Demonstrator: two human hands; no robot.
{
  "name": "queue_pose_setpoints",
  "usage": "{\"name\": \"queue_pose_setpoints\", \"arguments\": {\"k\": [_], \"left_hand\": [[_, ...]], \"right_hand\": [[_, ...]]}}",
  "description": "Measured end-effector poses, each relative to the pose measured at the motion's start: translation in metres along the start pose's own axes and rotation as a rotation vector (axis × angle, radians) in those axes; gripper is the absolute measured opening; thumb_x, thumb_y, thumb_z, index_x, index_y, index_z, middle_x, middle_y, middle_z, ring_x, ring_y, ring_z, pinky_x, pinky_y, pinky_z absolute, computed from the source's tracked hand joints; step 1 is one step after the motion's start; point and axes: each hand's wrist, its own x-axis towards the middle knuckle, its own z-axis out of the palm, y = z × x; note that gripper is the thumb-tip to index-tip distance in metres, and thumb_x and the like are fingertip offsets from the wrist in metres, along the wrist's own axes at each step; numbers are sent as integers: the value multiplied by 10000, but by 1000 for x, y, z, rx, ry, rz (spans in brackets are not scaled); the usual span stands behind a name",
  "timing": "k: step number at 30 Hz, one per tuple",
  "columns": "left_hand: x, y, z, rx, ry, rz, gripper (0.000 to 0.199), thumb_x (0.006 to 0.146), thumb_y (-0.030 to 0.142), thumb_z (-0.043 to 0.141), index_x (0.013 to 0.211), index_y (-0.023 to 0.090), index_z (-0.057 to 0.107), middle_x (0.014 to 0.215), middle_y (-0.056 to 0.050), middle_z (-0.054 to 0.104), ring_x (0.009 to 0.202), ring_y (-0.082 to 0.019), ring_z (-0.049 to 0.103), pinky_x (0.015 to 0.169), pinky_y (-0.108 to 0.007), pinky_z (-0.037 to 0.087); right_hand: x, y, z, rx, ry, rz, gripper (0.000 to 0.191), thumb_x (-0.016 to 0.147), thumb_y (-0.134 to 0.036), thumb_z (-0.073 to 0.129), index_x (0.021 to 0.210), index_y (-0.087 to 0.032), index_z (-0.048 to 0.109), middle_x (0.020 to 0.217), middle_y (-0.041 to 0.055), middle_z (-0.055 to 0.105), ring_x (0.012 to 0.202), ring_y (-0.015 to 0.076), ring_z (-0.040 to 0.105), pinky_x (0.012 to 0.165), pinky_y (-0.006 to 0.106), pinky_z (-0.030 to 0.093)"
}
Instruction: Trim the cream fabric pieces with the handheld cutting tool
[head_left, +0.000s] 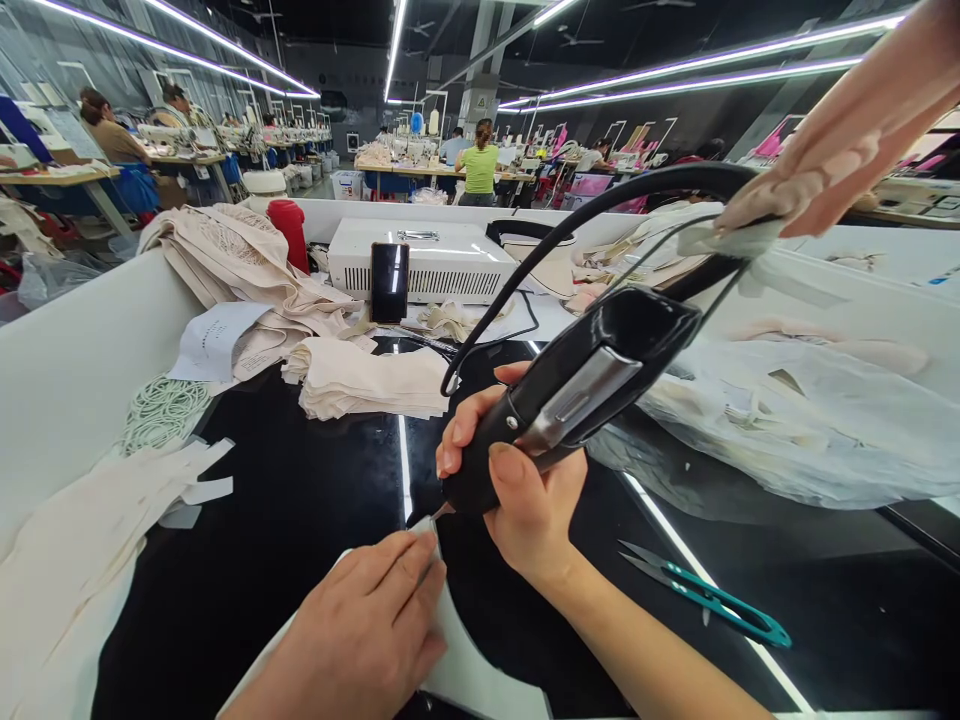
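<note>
My right hand (pixel 536 500) is wrapped round a black corded handheld tool (pixel 577 390) with a silver lever on its side. The tool tilts down to the left, and its narrow tip meets the edge of a pale fabric piece (pixel 469 640) on the black table. My left hand (pixel 367 610) presses on that fabric beside the tip, fingers close together, gripping its edge; the palm hides part of the piece. Teal thread snips (pixel 705 595) lie to the right of my right forearm.
Stacked beige fabric pieces (pixel 367 378) lie ahead, more cut pieces (pixel 82 550) at left beside green elastic cord (pixel 165 412). A vented white box (pixel 427 255) and phone (pixel 390 283) stand behind. Clear plastic bags (pixel 810 430) lie right. A black cable (pixel 600 210) arches overhead. People sit at distant benches.
</note>
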Motion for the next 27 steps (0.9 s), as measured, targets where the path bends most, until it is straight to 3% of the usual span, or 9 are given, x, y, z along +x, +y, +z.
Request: {"name": "queue_pose_setpoints", "arguments": {"k": [27], "left_hand": [[1, -1, -2, -42, -21, -53, 395, 1137, 335, 370, 1167, 144, 715, 1229, -30, 766, 1076, -196, 719, 855, -298, 567]], "right_hand": [[-1, 2, 0, 72, 10, 9, 446, 838, -417, 847, 1166, -272, 581, 791, -45, 667, 547, 112, 605, 490, 246, 511]]}}
